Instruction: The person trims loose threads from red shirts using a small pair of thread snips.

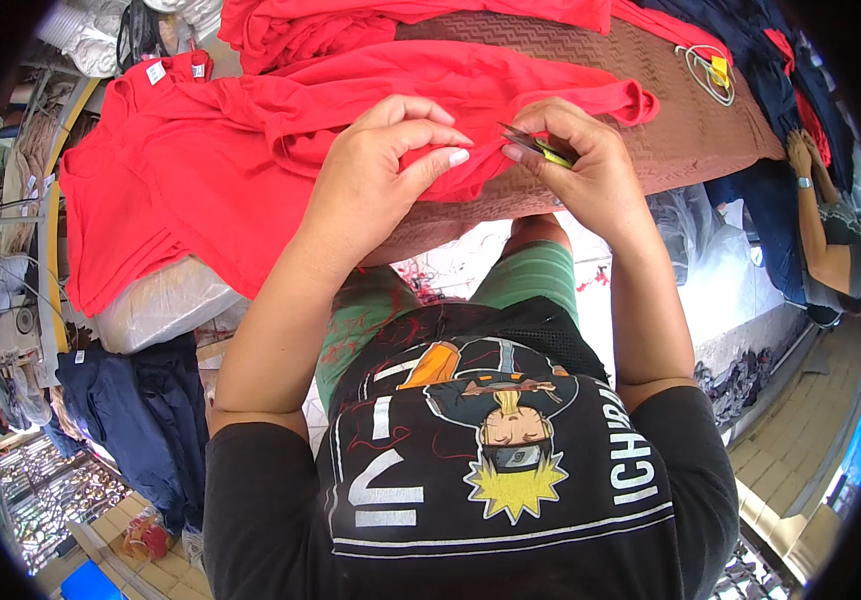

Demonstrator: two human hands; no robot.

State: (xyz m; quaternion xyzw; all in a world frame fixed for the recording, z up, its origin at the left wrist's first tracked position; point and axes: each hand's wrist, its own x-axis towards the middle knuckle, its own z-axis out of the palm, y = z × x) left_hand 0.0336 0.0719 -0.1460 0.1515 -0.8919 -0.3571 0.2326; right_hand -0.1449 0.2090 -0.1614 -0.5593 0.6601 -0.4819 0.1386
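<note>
A red garment (211,150) of soft knit cloth lies spread and bunched over the brown padded surface in front of me. My left hand (381,160) is over the cloth, its thumb and fingertips drawn together in a pinch. Whatever lies between those tips is too small to make out against the red. In my right hand (581,160) is a pair of small thread snips (551,150), with dark pointed blades and a yellow-green part. Their blades point left, toward my left fingertips, close to the red cloth.
More red cloth (391,20) lies along the far side of the brown padded surface (691,140). A pale looped cord with a yellow piece (719,75) rests at its right. Plastic-wrapped bundle (166,300) and navy cloth (141,420) sit left. Another person's arms (816,180) show far right.
</note>
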